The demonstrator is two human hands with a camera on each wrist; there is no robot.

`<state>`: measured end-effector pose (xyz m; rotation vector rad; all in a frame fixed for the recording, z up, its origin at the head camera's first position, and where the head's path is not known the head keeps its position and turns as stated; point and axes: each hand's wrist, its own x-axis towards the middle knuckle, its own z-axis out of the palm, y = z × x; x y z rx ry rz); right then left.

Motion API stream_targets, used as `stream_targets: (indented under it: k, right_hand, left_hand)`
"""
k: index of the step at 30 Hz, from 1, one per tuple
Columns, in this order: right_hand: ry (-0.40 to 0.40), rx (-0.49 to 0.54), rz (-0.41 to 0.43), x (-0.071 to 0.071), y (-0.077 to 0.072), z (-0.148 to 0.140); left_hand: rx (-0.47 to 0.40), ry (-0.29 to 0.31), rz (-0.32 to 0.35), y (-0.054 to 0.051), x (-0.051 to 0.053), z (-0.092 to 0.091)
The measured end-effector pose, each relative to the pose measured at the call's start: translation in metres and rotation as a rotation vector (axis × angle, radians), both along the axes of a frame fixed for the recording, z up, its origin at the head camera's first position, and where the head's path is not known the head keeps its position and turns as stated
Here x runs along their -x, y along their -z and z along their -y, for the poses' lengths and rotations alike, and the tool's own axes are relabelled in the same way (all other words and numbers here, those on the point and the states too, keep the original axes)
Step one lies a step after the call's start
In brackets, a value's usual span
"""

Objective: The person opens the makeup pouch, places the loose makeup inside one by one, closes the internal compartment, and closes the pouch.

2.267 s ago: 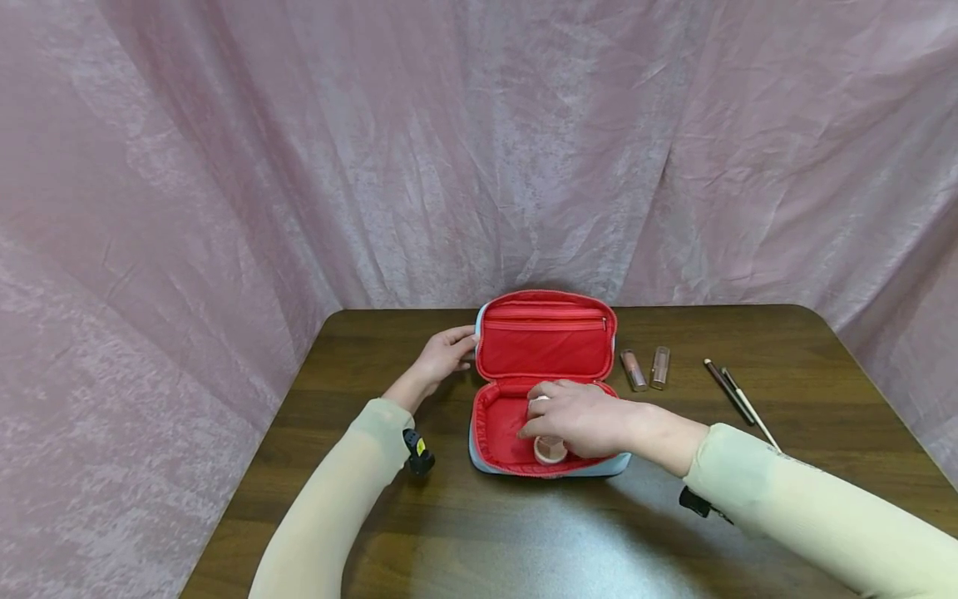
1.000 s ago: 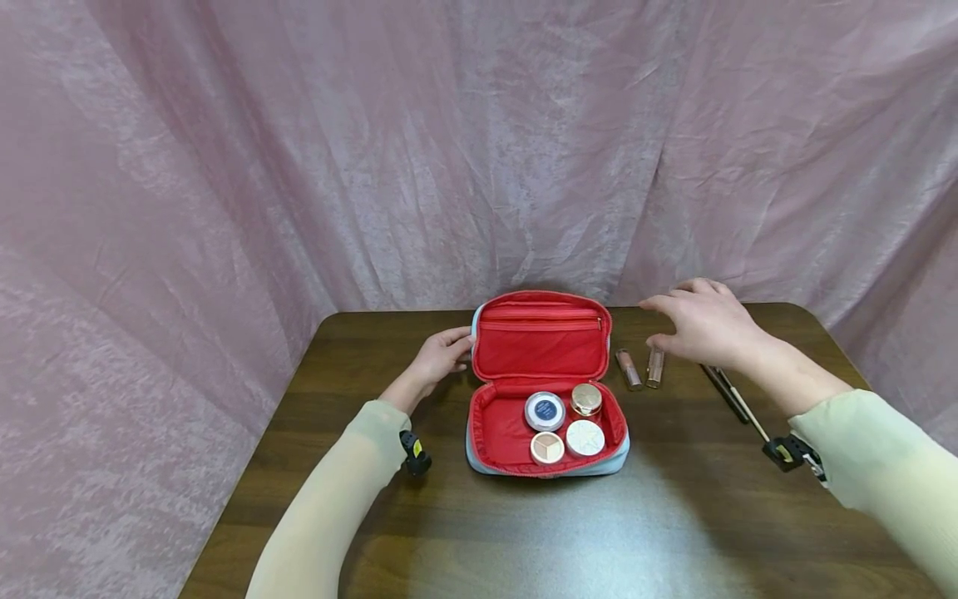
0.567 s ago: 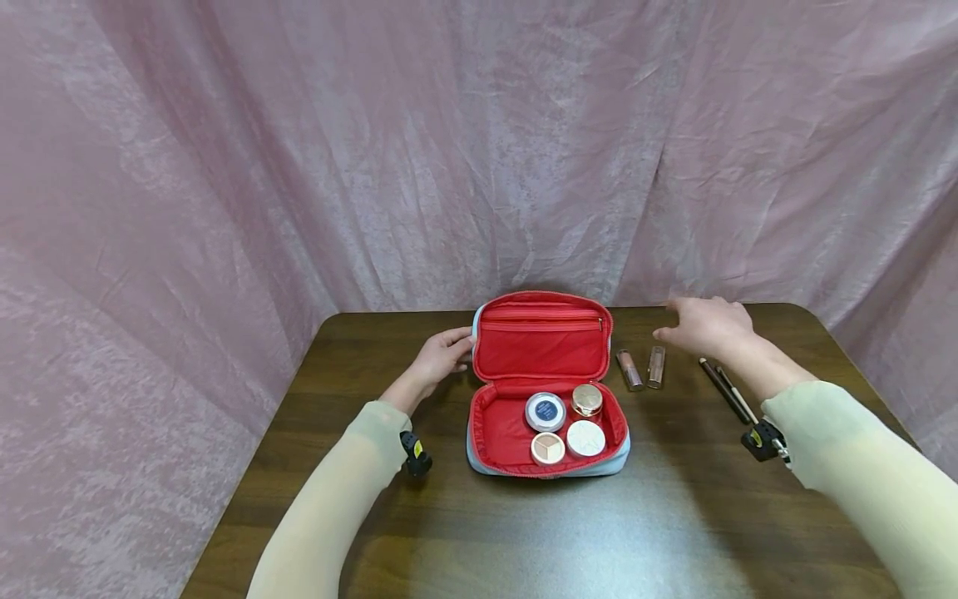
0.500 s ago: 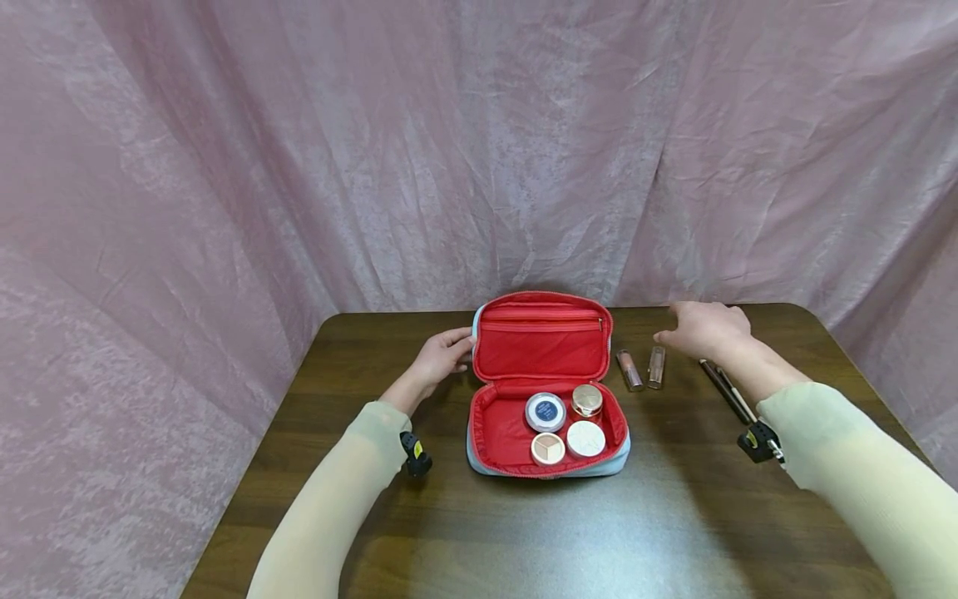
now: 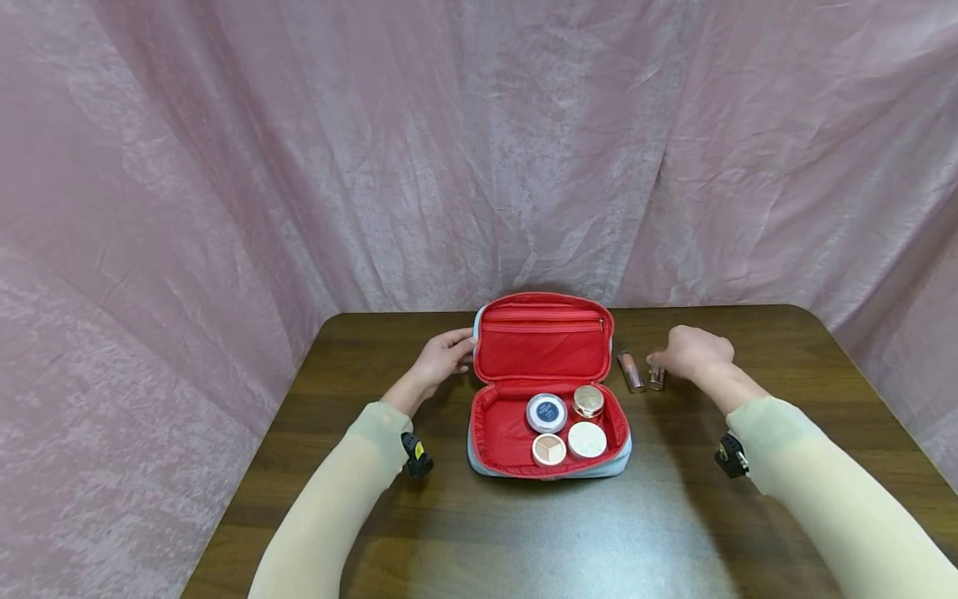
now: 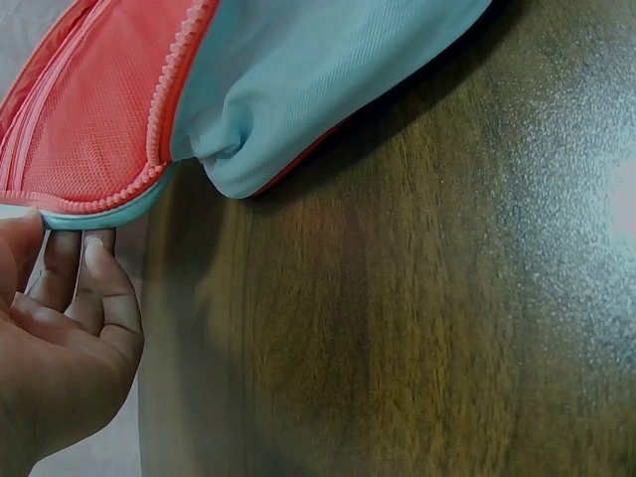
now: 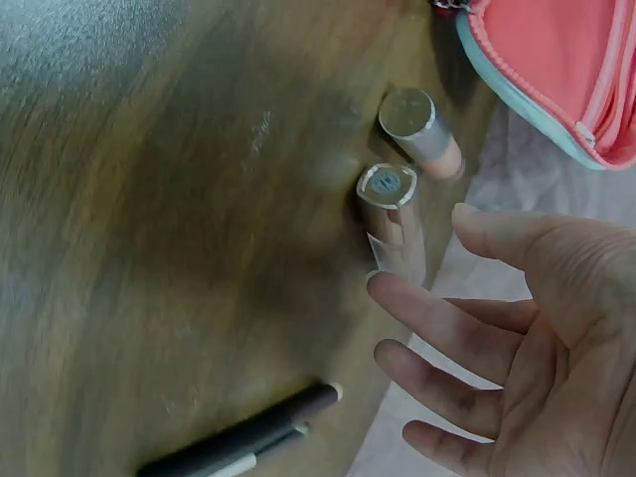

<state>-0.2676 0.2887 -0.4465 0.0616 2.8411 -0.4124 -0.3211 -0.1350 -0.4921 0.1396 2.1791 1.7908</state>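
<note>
2 slim sticks, a dark brown pen and a black-and-white pen, are hidden by the right arm in the head view; the right wrist view shows them, the black-and-white pen cut off at the lower edge. The right hand covers the far end of the clear, brownish lip tube. Its thumb and fingers are spread around that tube without closing on it; whether a fingertip touches, I cannot tell. The left hand pinches the raised lid's edge of the pale-blue fabric pouch with red lining, which lies between the hands on the brown wood-grain desk. 1 pink lip tube lies between pouch and clear tube. Inside the pouch are 4 round containers: 1 blue-centred case, 1 gold-lidded jar, 1 white compact and 1 cream palette with 3 sections.
</note>
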Motion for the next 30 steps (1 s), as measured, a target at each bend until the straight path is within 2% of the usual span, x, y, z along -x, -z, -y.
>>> stream_targets:
  k: [7, 15, 20, 30]
  right_hand:
    - [0.008, -0.004, 0.001, 0.000, 0.007, 0.004]
    - [-0.033, -0.036, -0.018, 0.001, 0.013, 0.004]
    - [-0.063, -0.058, -0.040, 0.001, 0.014, 0.003]
    - [-0.086, -0.077, -0.025, 0.001, 0.013, 0.001]
  left_hand:
    - [-0.004, -0.016, -0.011, 0.002, -0.002, -0.001]
    - [-0.017, -0.024, -0.005, 0.002, -0.001, -0.002]
    - [-0.012, -0.019, -0.006, 0.002, -0.001, -0.001]
    - [0.002, -0.014, 0.005, 0.001, 0.001, 0.000]
